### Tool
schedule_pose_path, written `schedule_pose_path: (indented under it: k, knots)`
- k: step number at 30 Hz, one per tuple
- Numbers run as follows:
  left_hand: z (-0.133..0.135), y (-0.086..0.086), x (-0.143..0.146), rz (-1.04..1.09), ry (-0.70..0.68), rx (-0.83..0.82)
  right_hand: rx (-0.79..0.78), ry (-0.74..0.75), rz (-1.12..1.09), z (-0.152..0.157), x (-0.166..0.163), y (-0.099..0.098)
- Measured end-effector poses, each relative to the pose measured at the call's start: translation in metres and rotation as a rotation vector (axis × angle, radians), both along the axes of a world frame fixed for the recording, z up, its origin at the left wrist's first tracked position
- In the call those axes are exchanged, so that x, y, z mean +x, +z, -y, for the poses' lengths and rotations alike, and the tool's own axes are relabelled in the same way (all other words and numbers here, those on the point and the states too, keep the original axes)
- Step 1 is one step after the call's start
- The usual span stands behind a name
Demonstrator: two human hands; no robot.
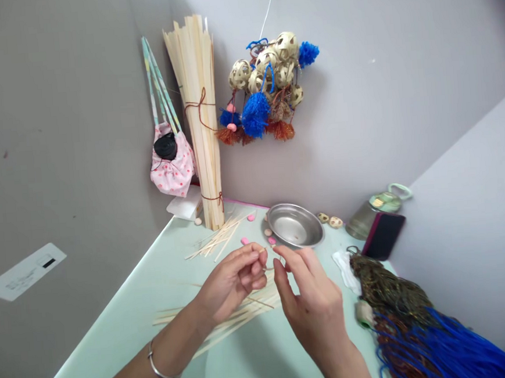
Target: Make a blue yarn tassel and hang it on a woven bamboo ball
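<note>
My left hand (237, 274), a bangle on its wrist, is raised over the table with thumb and forefinger pinched. A tiny pale tip shows at its fingertips; what it belongs to is too small to tell. Close beside it, my right hand (310, 286) has thumb and forefinger nearly together around something thin and light that I cannot make out. The two hands' fingertips almost meet. Below them, long thin bamboo strips (228, 328) lie loosely across the pale green tabletop (161, 359), partly hidden by the hands.
Shorter sticks (221, 238) and pink pieces lie near a steel bowl (297, 226). A bundle of flat strips (202, 129) stands by a hanging pouch (172, 172). Woven balls with tassels (266, 83) hang on the wall. A phone (384, 236), jug (363, 215) and blue yarn (453, 348) are right.
</note>
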State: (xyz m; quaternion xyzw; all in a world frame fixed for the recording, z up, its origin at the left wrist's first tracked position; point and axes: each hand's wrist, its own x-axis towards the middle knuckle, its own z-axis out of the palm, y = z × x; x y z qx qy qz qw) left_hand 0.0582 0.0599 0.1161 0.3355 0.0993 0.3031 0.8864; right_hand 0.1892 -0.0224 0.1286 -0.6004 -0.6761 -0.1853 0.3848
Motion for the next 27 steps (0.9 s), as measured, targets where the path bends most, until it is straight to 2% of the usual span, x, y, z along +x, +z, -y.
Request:
schedule_pose_path:
  k: [4,8,11,15,18,22,24,25,27]
  knots:
    - [0.0,0.001,0.0,0.004,0.012,0.022,0.04,-0.029,0.057,-0.003,-0.003,-0.004]
    - [0.001,-0.002,0.003,-0.024,0.015,0.084,-0.088,-0.031,0.024,-0.006,-0.005,-0.006]
    - [0.0,-0.005,0.004,-0.115,0.087,0.197,-0.139,0.001,-0.029,-0.008,-0.004,-0.005]
    - [-0.007,-0.007,0.0,-0.25,0.21,0.322,-0.091,0.06,-0.075,-0.002,-0.005,0.003]
    - [-0.013,-0.008,-0.004,-0.362,0.307,0.463,-0.159,0.211,-0.184,0.008,-0.013,0.016]
    - [-0.013,-0.008,-0.007,-0.521,0.413,0.723,-0.38,0.555,-0.322,0.025,-0.028,0.032]
    - [-0.008,-0.004,-0.006,-0.558,0.315,0.88,-0.42,0.67,-0.381,0.032,-0.028,0.034]
    - [-0.004,-0.001,-0.006,-0.549,0.184,0.953,-0.42,0.662,-0.435,0.035,-0.025,0.034]
    - [0.002,0.005,-0.007,-0.424,-0.249,1.018,-0.395,0.534,-0.609,0.037,-0.014,0.03]
